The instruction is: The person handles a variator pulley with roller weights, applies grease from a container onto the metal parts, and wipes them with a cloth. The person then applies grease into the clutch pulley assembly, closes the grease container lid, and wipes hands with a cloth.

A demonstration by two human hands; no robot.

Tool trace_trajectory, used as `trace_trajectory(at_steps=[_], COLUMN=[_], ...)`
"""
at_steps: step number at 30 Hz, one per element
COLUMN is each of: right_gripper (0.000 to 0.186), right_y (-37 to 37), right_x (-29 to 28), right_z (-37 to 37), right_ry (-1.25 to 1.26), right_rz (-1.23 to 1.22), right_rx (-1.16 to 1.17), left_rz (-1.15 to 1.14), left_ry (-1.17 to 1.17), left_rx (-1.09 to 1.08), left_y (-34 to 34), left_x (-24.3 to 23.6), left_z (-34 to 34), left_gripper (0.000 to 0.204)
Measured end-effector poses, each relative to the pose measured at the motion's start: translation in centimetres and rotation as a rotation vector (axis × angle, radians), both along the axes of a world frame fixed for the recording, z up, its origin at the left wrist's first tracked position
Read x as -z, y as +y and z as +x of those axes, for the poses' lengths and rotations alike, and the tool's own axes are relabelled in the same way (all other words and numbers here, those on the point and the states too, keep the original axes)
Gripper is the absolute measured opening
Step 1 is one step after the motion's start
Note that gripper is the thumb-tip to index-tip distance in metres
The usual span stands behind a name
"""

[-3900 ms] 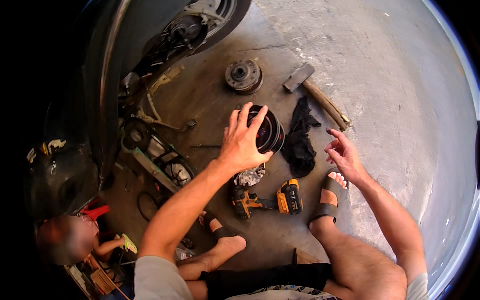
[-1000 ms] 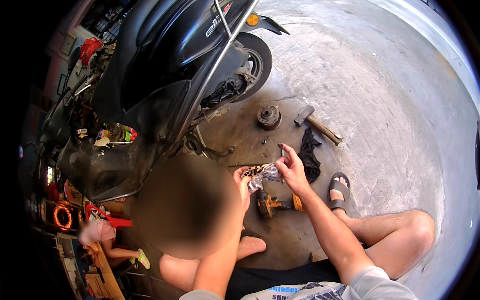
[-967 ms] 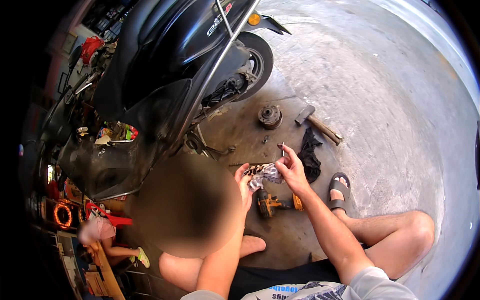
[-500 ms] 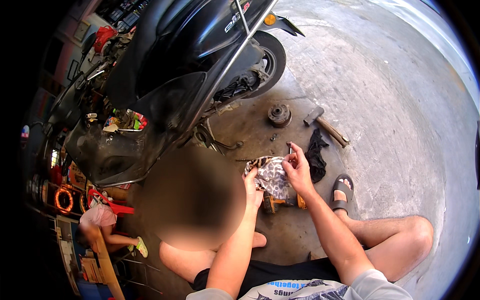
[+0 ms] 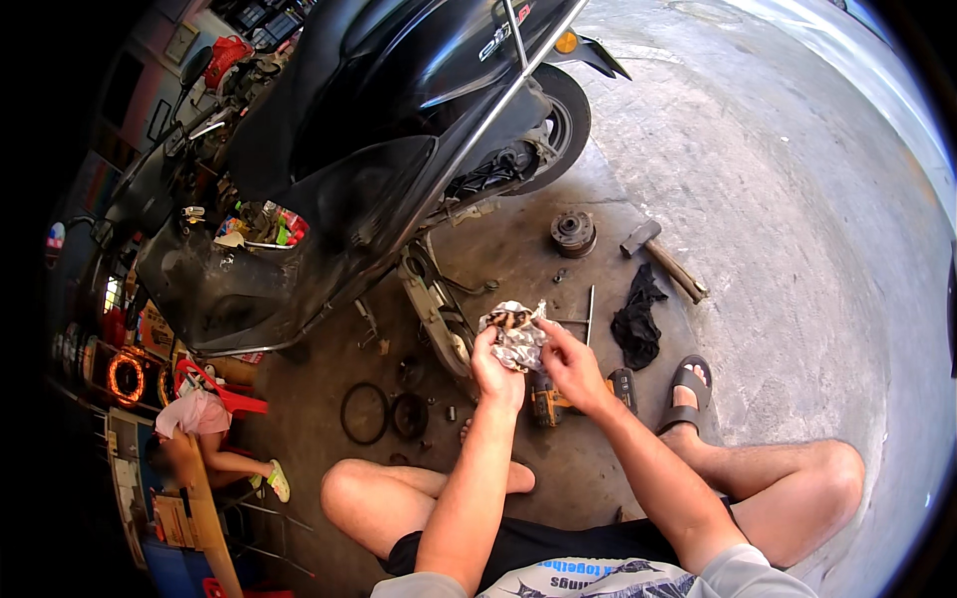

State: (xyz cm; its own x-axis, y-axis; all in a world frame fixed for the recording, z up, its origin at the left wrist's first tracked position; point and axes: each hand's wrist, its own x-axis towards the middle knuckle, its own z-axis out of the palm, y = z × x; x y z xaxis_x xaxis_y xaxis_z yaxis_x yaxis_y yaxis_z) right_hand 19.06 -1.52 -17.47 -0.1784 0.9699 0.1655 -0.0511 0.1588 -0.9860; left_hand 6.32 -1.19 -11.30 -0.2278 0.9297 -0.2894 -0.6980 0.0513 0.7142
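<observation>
A crumpled leopard-print rag point(image 5: 520, 351) is held in front of me above the floor. My left hand point(image 5: 497, 377) grips it from the left, thumb on top and fingers curled beneath. At its right edge my right hand point(image 5: 571, 367) is closed, fingertips pressed to the cloth. Whether a small part is wrapped inside the rag or pinched in my right fingers is hidden. Below my hands lies an orange-and-black power tool point(image 5: 545, 401), partly covered by my right hand. A thin metal T-handle wrench point(image 5: 590, 314) rests just beyond that hand.
A black scooter point(image 5: 369, 130) fills the upper left. A round metal part point(image 5: 573, 234), a hammer point(image 5: 666, 261) and a black cloth point(image 5: 638, 321) lie ahead. Black rings point(image 5: 365, 413) and small parts lie left of my arm. A person point(image 5: 204, 419) sits at the far left.
My right hand has come down from a raised pinch onto the rag, which is now bunched smaller. A large blurred shape at left has gone, uncovering the rings and scooter parts.
</observation>
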Motion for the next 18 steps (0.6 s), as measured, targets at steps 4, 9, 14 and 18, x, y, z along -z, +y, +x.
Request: trace_trajectory(at_steps=[4, 9, 14, 18], right_gripper=[0.028, 0.021, 0.018, 0.027], right_y=[-2.2, -2.2, -1.6, -1.9], right_x=[-2.5, -1.1, 0.2, -1.7], right_z=[-1.3, -1.8, -1.2, -0.4], right_ry=[-0.622, -0.69, -0.546, -0.254], right_rz=[0.114, 0.098, 0.063, -0.36], right_rx=[-0.231, -0.404, -0.549, -0.644], left_rz=[-0.186, -0.186, -0.283, -0.276], left_ry=[0.125, 0.431, 0.328, 0.336], left_rx=[-0.085, -0.272, -0.328, -0.335], left_y=[0.4, -0.6, -0.6, -0.4], left_x=[1.5, 6.1, 8.4, 9.1], left_z=[0.3, -0.8, -1.8, -2.3], left_gripper=[0.037, 0.02, 0.02, 0.018])
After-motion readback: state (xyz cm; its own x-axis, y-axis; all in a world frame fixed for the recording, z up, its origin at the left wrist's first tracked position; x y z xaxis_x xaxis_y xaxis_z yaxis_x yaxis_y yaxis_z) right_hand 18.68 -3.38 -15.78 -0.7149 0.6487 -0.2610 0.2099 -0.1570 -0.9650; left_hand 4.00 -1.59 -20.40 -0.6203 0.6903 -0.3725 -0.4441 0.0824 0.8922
